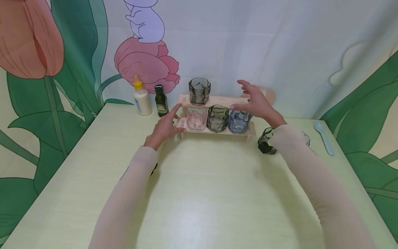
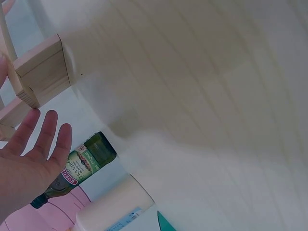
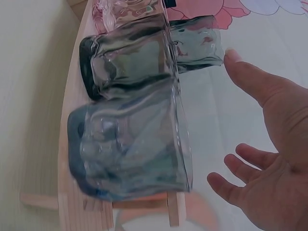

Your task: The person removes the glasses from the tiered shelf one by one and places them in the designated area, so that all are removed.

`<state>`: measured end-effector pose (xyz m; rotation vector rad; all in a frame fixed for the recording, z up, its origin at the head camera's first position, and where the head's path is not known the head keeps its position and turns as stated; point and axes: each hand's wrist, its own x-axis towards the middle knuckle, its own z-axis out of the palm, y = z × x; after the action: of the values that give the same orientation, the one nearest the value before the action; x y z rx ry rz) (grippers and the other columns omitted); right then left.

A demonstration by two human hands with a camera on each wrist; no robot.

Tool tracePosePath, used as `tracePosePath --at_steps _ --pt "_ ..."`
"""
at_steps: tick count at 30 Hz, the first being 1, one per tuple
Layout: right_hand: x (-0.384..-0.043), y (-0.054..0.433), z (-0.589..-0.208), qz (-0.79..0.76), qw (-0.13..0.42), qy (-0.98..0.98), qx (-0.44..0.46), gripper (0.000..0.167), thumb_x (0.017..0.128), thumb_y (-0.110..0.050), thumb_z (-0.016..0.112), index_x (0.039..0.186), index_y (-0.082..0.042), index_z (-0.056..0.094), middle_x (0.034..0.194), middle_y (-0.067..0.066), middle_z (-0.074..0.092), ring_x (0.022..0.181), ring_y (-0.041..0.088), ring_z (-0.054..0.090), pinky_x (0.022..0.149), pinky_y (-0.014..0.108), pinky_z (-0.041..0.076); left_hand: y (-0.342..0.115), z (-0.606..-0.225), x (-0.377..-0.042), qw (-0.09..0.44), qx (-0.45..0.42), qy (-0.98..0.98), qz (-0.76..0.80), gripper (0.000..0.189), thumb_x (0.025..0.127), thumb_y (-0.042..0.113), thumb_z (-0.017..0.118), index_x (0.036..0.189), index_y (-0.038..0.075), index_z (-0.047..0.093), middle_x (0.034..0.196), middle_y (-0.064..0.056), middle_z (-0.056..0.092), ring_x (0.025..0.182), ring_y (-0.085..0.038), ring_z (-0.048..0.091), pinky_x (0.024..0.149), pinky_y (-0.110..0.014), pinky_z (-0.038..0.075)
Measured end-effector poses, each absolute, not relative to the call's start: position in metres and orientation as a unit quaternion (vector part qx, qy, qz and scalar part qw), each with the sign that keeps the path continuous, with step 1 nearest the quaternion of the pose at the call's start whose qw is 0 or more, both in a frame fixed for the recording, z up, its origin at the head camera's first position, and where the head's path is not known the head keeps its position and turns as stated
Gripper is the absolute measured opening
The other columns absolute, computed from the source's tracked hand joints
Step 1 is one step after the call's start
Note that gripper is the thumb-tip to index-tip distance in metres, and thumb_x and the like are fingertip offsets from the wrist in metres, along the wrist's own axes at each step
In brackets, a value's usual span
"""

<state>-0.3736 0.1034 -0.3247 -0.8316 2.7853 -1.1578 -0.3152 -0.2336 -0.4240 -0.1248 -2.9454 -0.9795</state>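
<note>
A two-tier wooden rack (image 1: 224, 101) stands at the back of the table. On its lower tier sit a pink glass (image 1: 196, 119), a smoky grey-green glass (image 1: 218, 119) and a blue glass (image 1: 238, 123); a grey glass (image 1: 199, 90) is on the upper tier. My left hand (image 1: 164, 127) is at the rack's left end, and in the left wrist view a straight fingertip (image 2: 33, 114) meets the wood. My right hand (image 1: 256, 101) hovers spread behind and above the blue glass, holding nothing; in the right wrist view its thumb (image 3: 248, 74) points toward the grey glass.
Left of the rack stand a dark green oil bottle (image 1: 161, 102) and a cream bottle (image 1: 143, 102) with a yellow nozzle. Partly hidden by my right forearm is a clear glass object with dark parts (image 1: 265, 147). A light blue spoon (image 1: 324, 139) lies near the right edge.
</note>
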Motion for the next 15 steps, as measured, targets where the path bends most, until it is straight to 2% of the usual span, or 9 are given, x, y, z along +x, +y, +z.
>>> tracePosePath --at_steps 9,15 --pt "-0.380 0.070 -0.328 -0.400 0.009 0.881 -0.253 0.096 0.083 -0.031 0.082 0.159 -0.019 0.023 0.159 0.020 0.032 0.145 0.037 0.034 0.113 0.058 0.034 -0.233 -0.425 -0.313 0.020 -0.040 -0.948 -0.314 0.101 0.084 0.024 0.082 0.158 0.038 0.015 0.134 -0.013 0.058 0.113 -0.036 0.059 0.088 -0.053 0.051" --pt "-0.383 0.049 -0.325 -0.391 0.003 0.880 -0.270 0.095 0.084 -0.029 0.081 0.159 -0.019 0.023 0.158 0.021 0.032 0.144 0.038 0.036 0.112 0.057 0.036 -0.233 -0.425 -0.313 0.025 -0.040 -0.949 -0.313 0.101 0.084 0.024 0.082 0.158 0.038 0.015 0.134 -0.013 0.058 0.113 -0.036 0.059 0.088 -0.053 0.051"
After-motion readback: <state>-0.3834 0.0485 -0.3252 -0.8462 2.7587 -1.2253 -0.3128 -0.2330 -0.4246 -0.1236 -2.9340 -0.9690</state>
